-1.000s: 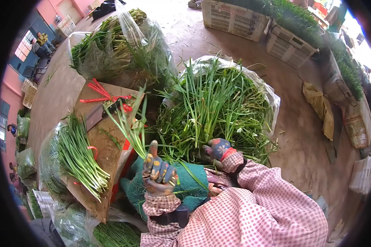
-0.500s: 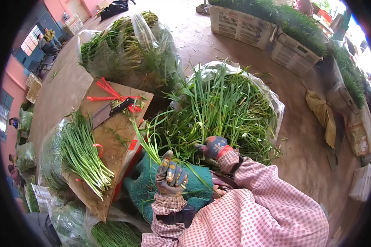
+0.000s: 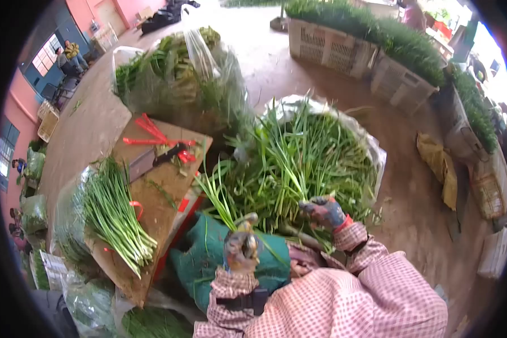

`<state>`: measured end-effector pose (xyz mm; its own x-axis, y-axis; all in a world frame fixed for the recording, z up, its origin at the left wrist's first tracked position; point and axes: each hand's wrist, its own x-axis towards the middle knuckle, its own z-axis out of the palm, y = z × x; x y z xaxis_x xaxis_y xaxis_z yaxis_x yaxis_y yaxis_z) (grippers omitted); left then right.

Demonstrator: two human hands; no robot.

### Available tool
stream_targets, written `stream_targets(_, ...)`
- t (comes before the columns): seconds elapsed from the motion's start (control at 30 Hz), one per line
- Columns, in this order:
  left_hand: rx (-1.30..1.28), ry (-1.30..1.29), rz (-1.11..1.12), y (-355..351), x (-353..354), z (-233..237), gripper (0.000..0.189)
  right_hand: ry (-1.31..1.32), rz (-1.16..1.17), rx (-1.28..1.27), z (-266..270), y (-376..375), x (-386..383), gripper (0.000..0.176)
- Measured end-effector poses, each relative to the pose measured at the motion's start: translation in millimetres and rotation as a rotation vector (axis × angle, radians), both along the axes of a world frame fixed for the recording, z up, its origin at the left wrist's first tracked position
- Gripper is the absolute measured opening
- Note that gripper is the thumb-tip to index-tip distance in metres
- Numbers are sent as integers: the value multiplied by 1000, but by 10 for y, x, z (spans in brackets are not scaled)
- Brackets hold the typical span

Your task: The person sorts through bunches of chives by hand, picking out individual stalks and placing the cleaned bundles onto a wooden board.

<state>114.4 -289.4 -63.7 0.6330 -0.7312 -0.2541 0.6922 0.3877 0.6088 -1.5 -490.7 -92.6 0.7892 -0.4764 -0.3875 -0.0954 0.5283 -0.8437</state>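
My left hand (image 3: 242, 248), in a dark flower-patterned glove, is closed around a few long chive-like green stalks (image 3: 222, 205) that stick up over the green cloth (image 3: 194, 256) on my lap. At the near edge of a big heap of loose greens (image 3: 338, 141) in a plastic bag, my right hand (image 3: 325, 214), gloved alike, has its fingers pinched on leafy green stalks (image 3: 293, 180); motion blurs them a little. On the board (image 3: 177, 132) to the left lies a neat bunch of green stalks (image 3: 118, 214) with pale ends. A knife (image 3: 155, 159) rests beyond it beside red ties (image 3: 158, 132).
Another large bag of greens (image 3: 174, 79) stands behind the board. White crates (image 3: 332, 48) filled with greens line the right side. A yellowish sack (image 3: 438, 169) lies on the floor. Two people (image 3: 72, 53) sit far off at the left.
My right hand has shifted right and slightly down along the heap's edge, with stalks now at its fingertips. My left hand has moved a little right and down, still closed on its stalks.
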Motion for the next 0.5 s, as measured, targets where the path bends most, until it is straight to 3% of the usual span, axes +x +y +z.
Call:
stream_targets(0.03,-108,47,-10,-12,14,-9,29,292,105,-127,76,28,-11,18)
stream_targets(0.13,92,-22,-5,-119,-8,-8,27,83,-2,-41,-233,218,-70,19)
stream_targets(0.23,353,-50,-30,-260,-80,60,25,38,-69,-42,28,459,-73,18)
stream_targets(0.37,473,-147,-3,-417,-56,35,27,-19,-22,-120,-11,569,-100,13)
stream_targets(0.43,530,-122,2,-478,-23,-44,28,-124,10,4,-99,601,-128,14)
stream_targets(0.5,551,-14,1,-513,13,-203,29,-62,122,-151,-70,610,-151,15)
